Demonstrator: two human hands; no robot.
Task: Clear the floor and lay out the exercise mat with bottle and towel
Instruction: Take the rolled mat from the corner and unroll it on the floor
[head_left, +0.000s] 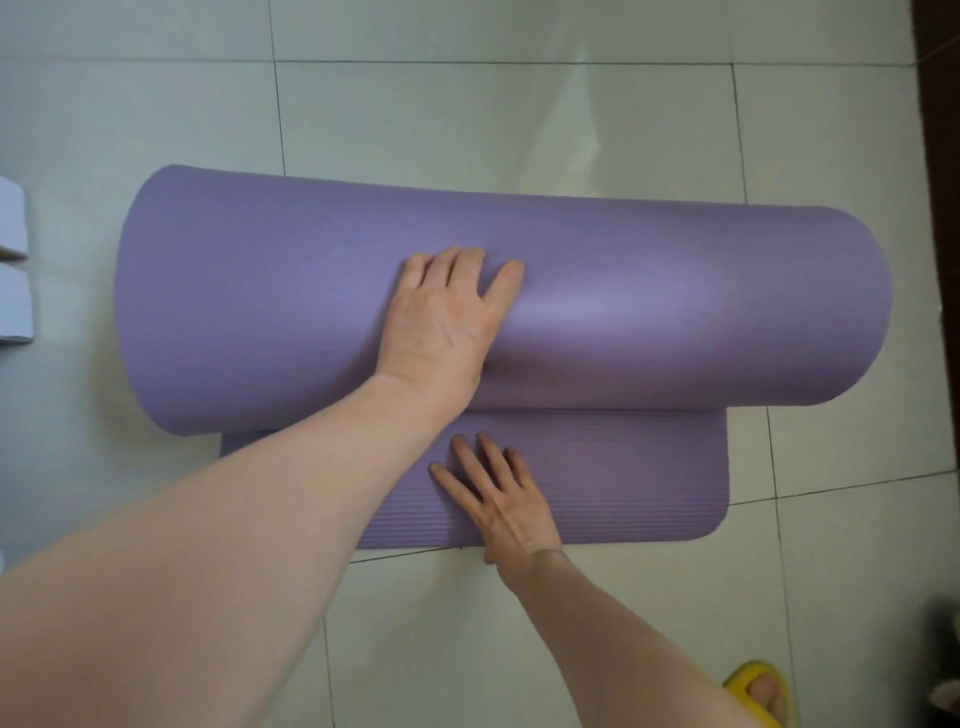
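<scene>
1. Covering the whole view: pale tiled floor (519, 119) with dark grout lines and a soft glare across the upper tiles.
2. Lying across the middle of the floor: purple exercise mat (260, 301), most of it rolled into a thick roll from left to right, with a short ribbed end (623, 478) flat on the tiles on the near side.
3. Pressing on top of the roll, near its middle: left hand (441, 322), palm down, fingers slightly spread and curved over the foam, closed around nothing.
4. Resting flat on the unrolled ribbed end, just below the roll: right hand (498, 499), fingers stretched and apart, heel of the hand at the near edge of the mat, also gripping nothing.
5. Standing at the left edge of the view, well apart from the mat: two white blocks (13, 260), only partly visible.
6. Showing at the bottom right corner: yellow slipper (748, 680) with a foot in it, on the tiles.
</scene>
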